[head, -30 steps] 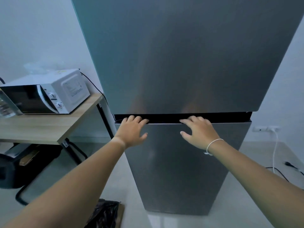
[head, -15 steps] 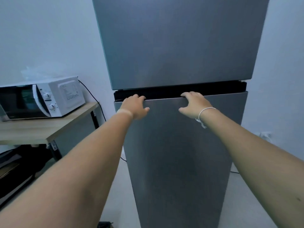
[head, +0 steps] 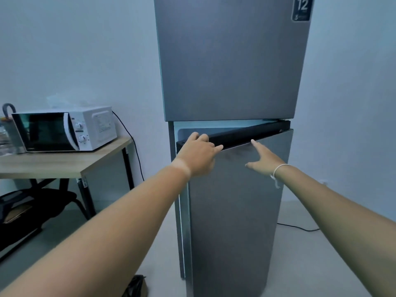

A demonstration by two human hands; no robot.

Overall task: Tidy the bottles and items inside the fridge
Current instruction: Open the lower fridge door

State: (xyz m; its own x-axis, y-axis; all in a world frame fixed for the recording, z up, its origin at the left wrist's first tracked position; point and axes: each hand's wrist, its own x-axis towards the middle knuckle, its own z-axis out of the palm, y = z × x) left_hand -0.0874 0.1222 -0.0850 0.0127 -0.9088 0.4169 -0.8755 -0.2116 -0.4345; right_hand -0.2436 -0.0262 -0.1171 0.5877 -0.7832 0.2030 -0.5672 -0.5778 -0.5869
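Observation:
A tall grey two-door fridge (head: 229,61) stands ahead of me against the wall. Its lower door (head: 235,211) is swung open a little at the left side, showing a pale strip of the inside. My left hand (head: 198,156) grips the door's dark top edge near its left end. My right hand (head: 264,161) is off the edge, fingers spread in front of the door face, holding nothing. A white string bracelet circles that wrist. The upper door stays closed. No bottles or other contents can be seen through the gap.
A white microwave (head: 64,130) sits on a wooden table (head: 64,163) to the left, its black cable hanging beside the fridge. Dark bags lie under the table. A black cord (head: 300,228) runs across the floor at the right.
The lower fridge door has swung open a little at its left side. My right hand has come off the door's top edge and opened. My view has backed away from the fridge.

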